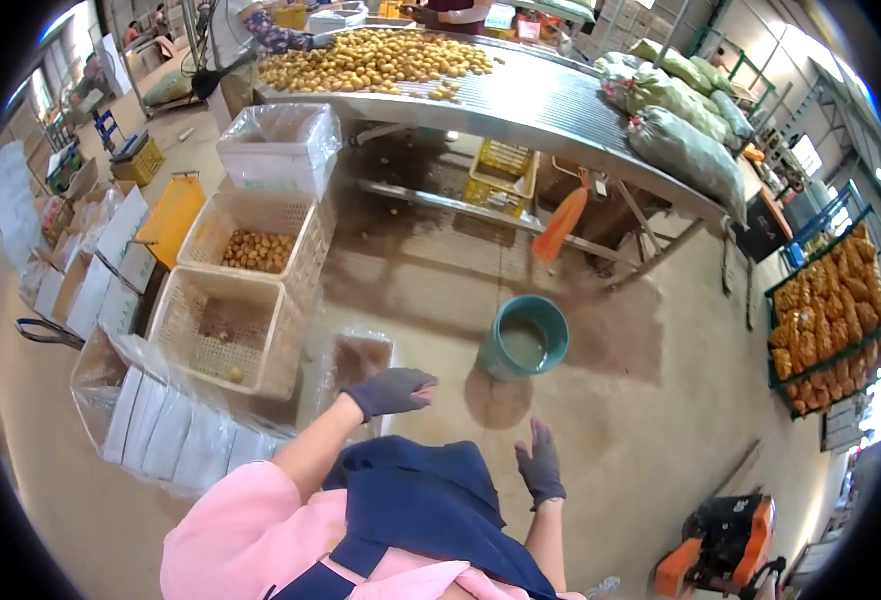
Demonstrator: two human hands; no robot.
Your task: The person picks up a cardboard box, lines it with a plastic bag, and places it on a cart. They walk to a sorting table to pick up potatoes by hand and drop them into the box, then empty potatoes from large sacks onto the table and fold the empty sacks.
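Observation:
My left hand (391, 392), in a dark grey glove with bare fingertips, is stretched out over a plastic-lined carton (359, 350) on the floor. Its fingers point right and nothing shows in them. My right hand (541, 466), gloved the same way, hangs in the air with its fingers extended and holds nothing. Ahead of it on the floor stands a teal bucket (502, 350); the hand is apart from it. Left of my left hand are a white crate (271, 345) with a few potatoes at the bottom and a second crate (306, 225) holding more small potatoes.
A metal roller table (531, 85) carries a potato pile (371, 60) and stuffed sacks (686, 150). Two people stand behind it; a sleeved arm (273, 28) reaches to the pile. White cartons (176, 425) lie left, an orange-black machine (726, 540) right. An orange mesh bag (564, 225) hangs below.

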